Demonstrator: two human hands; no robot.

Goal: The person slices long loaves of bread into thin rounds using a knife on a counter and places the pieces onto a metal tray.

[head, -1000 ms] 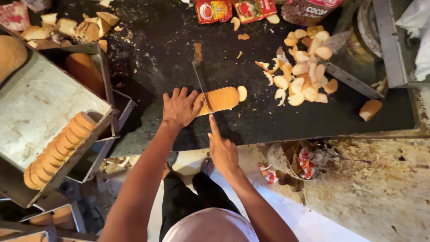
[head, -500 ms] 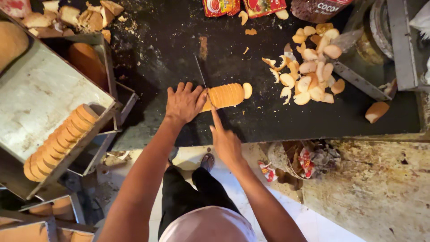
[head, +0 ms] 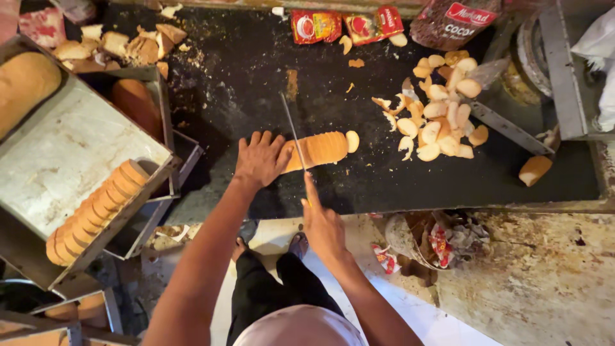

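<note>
loaf: long golden loaf [head: 318, 148], already cut into thin rounds along most of its length, lies crosswise near the front edge of the dark worktop [head: 243, 77]; one loose round at its right end.
left hand: left hand [head: 259, 160] lies flat on the loaf's left, uncut end, fingers spread and pressing down, likely to keep the loaf from rolling under the blade. Not curled round anything, just pinning.
right hand: right hand [head: 322, 221] closed round the handle of a long knife [head: 293, 134], at the worktop's front edge; forefinger seems laid along the handle, probably to steady the cut.
knife: thin blade runs away from the person, across the loaf right beside the left fingertips, so the slices come off thin.
arms: both forearms reach forward and up from the body, left one straighter, right one bent in toward the middle.
slices: pile of cut rounds and ends [head: 439, 109] toward the back right, apart from the loaf.
tray: metal tray [head: 57, 160] off the left edge, tilted, with a neat row of rounds [head: 96, 208] stacked along its lower rim, so they stay in order.
packets: red packets [head: 346, 25] at the back edge.
</note>
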